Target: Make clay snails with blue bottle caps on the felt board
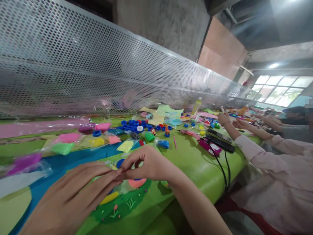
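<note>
My left hand (75, 192) stretches over the left part of a green clay picture (133, 204), its fingers long and straight, thumb hidden. At the picture's middle, my right hand (149, 164) pinches thumb and forefinger together, touching the left fingertips. Anything between those fingertips is too small or hidden to name. Below the hands, the picture shows clay grass, small flowers and dots. A yellow clay piece (109, 198) lies under my left fingers, and a salmon-pink clay shape (137, 183) shows beneath my right hand. Part of a blue round piece (120, 163) peeks out behind the fingers.
Beyond the hands lie many blue bottle caps (137, 125), bagged clay (62, 148), a green clay pack (149, 136) and paper scraps (168, 114). Phones (221, 142) and a cabled magenta box (209, 147) lie right, near a co-worker's sleeve (254, 156). A perforated metal screen (97, 65) borders the table.
</note>
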`<state>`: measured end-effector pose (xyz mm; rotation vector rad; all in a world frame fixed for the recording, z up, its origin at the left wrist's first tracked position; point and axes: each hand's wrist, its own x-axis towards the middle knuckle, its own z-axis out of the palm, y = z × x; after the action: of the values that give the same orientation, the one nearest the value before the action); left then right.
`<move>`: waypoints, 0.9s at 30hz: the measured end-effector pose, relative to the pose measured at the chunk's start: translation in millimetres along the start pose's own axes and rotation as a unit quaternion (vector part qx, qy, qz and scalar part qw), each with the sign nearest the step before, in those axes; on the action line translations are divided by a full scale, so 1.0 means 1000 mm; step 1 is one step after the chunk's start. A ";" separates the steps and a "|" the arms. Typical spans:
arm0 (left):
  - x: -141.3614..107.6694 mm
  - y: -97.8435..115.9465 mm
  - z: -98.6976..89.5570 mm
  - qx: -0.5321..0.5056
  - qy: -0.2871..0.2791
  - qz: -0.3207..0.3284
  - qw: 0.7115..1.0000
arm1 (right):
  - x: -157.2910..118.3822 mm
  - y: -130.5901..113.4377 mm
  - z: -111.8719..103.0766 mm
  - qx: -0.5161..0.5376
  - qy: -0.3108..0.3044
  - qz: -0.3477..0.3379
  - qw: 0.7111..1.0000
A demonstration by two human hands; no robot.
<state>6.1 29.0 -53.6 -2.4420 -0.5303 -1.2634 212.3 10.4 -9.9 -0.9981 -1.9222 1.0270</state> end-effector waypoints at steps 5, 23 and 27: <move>0.000 -0.006 -0.003 0.045 -0.051 0.062 0.996 | -0.001 -0.003 0.000 -0.031 -0.015 0.014 0.999; -0.005 -0.012 -0.005 0.048 -0.075 0.017 0.996 | 0.000 0.000 -0.001 -0.027 -0.056 -0.019 0.998; -0.006 -0.018 -0.006 0.056 -0.059 0.034 0.996 | -0.001 -0.003 -0.001 -0.059 -0.040 -0.005 0.997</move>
<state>-9.5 41.1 -53.0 -2.4302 -0.5295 -1.0391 212.6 8.8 -7.2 -1.0244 -2.0718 0.9711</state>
